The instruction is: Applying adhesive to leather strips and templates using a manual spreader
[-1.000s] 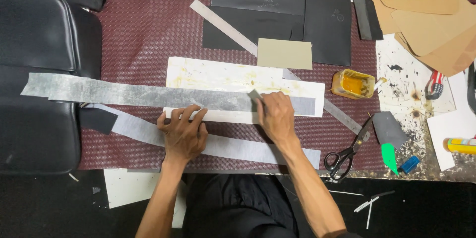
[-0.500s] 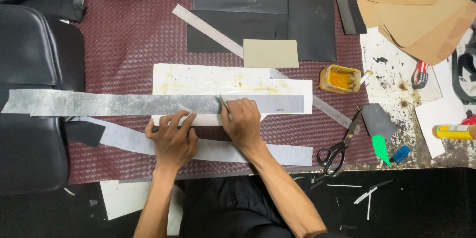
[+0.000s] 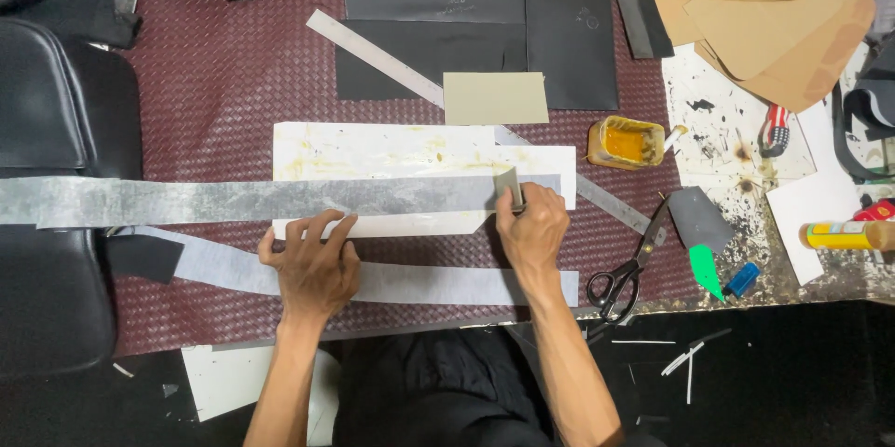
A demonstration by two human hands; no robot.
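We see the left hand point(image 3: 312, 261) lying flat with fingers spread, pressing on the lower edge of the white paper sheet point(image 3: 392, 153) just below the long grey strip point(image 3: 252, 198); it grips nothing; the right hand point(image 3: 533, 228) is closed around a small flat scraper point(image 3: 509, 188), whose blade stands on the grey strip near its right end; the grey strip runs left to right across the white paper sheet and out over the black seat point(image 3: 47, 130) at the left; a second, paler strip point(image 3: 419, 284) lies below both hands on the dark red woven mat point(image 3: 224, 83); a metal ruler point(image 3: 373, 55) lies at a slant, partly under the paper; an open tin of yellow glue point(image 3: 626, 142) stands just right of the sheet; black-handled scissors point(image 3: 620, 279) lie near the right wrist; black sheets point(image 3: 569, 27) and brown card pieces point(image 3: 755, 18) sit at the far edge.
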